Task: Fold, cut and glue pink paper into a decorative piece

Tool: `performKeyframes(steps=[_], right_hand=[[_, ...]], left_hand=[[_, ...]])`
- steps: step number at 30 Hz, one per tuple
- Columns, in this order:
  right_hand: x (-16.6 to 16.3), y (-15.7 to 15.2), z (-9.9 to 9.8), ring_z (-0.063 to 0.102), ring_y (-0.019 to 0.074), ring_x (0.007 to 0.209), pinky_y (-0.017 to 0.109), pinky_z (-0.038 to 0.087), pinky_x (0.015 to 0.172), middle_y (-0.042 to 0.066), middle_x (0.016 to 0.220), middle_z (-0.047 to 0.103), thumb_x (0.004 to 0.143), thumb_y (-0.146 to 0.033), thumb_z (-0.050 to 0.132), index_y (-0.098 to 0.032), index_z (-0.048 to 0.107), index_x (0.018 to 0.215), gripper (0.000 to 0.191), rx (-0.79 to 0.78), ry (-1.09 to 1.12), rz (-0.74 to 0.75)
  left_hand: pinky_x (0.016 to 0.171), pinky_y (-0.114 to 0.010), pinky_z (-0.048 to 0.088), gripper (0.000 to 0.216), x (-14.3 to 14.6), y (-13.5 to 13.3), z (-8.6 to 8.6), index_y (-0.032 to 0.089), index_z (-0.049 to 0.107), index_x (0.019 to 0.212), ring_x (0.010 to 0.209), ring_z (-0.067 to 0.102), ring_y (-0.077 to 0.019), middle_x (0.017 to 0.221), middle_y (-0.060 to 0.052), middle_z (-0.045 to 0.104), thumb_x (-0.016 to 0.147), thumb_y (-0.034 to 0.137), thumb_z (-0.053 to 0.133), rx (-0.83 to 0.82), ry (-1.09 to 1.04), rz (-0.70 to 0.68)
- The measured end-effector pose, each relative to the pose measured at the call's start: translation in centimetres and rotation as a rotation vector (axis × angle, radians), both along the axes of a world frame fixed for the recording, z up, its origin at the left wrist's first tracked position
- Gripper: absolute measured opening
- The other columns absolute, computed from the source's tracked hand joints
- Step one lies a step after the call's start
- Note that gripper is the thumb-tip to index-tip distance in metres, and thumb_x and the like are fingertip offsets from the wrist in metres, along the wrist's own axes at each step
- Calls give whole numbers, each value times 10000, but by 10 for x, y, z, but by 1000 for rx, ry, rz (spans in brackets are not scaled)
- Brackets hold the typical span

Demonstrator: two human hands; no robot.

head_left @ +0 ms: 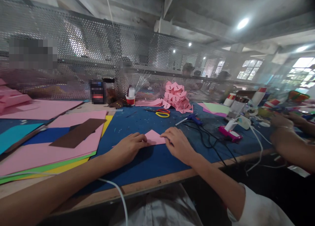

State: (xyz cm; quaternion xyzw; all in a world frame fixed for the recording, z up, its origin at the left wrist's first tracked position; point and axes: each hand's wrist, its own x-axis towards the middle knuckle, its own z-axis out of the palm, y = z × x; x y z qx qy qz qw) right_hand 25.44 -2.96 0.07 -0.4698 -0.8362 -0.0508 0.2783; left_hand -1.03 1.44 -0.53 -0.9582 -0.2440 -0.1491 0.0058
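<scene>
A small pink paper piece (154, 136), folded to a point, lies on the blue table mat (152, 160) right in front of me. My left hand (129, 146) rests palm down on its left edge, fingers curled and pressing on the paper. My right hand (177, 143) covers its right edge, fingers bent down onto the paper. Both hands pin the piece flat against the mat.
Large pink, brown, green and yellow sheets (49, 144) are stacked at left. A heap of folded pink pieces (176, 97) and scissors (161, 112) lie behind. A glue gun (193, 118), black cables (209, 137) and a pink device (230, 134) sit at right, where another person's arm (290, 144) works.
</scene>
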Motion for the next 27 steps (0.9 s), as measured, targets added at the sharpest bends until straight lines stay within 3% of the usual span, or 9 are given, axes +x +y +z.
performKeyframes(steps=[4, 16, 27], right_hand=[[-5, 0, -3, 564, 211, 1021, 342, 435, 918, 75, 1077, 645, 928, -65, 468, -206, 697, 1125, 333, -83, -66, 173], [0, 4, -8, 564, 205, 1051, 343, 448, 956, 71, 1089, 655, 895, -9, 444, -216, 721, 1155, 433, -114, -48, 177], [0, 5, -8, 566, 206, 1056, 337, 456, 958, 74, 1093, 661, 888, 2, 434, -192, 730, 1148, 440, -117, -40, 190]], left_hand=[[930, -380, 474, 469, 0, 0, 0, 250, 662, 1263, 1024, 576, -222, 1150, -80, 658, 945, 19, 406, 20, 24, 4], [940, -348, 497, 497, -5, -9, 0, 203, 655, 1235, 1028, 569, -212, 1152, -89, 650, 911, -31, 359, 51, 42, 27], [895, -348, 511, 502, -17, -26, 5, 183, 641, 1219, 1001, 585, -237, 1091, -93, 650, 828, -63, 441, 137, 183, 138]])
